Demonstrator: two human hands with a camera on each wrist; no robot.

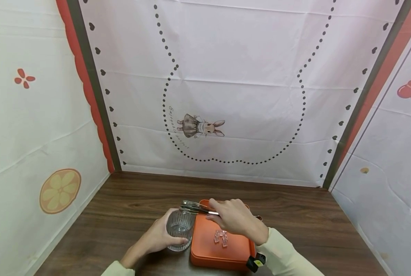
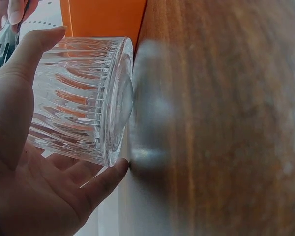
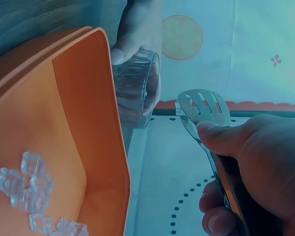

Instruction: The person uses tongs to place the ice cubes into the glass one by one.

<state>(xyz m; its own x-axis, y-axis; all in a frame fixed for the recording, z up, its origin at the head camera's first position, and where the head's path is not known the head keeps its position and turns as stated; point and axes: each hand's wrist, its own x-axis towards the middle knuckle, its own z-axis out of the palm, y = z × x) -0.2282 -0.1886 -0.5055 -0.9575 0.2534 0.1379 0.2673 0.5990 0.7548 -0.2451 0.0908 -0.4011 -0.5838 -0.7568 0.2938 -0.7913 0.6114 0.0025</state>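
Observation:
My left hand (image 1: 158,234) grips a clear ribbed glass (image 1: 180,229) around its side, with the thumb across the front. The glass stands on the table to the left of the orange box (image 1: 203,251). In my right hand (image 1: 234,216) are metal tongs (image 1: 190,207) with slotted heads, held just above the glass's rim. A small clear piece (image 3: 179,109) shows between the tong heads in the right wrist view; its full shape is hidden. Several clear ice-like cubes (image 1: 221,237) lie on the floor of the box.
The dark wood table (image 1: 140,191) carries the glass and box, which stand close together. Printed white cloth walls (image 1: 239,115) rise at the back and both sides. A small black device (image 1: 256,262) sits at the right wrist, near the box's front right corner.

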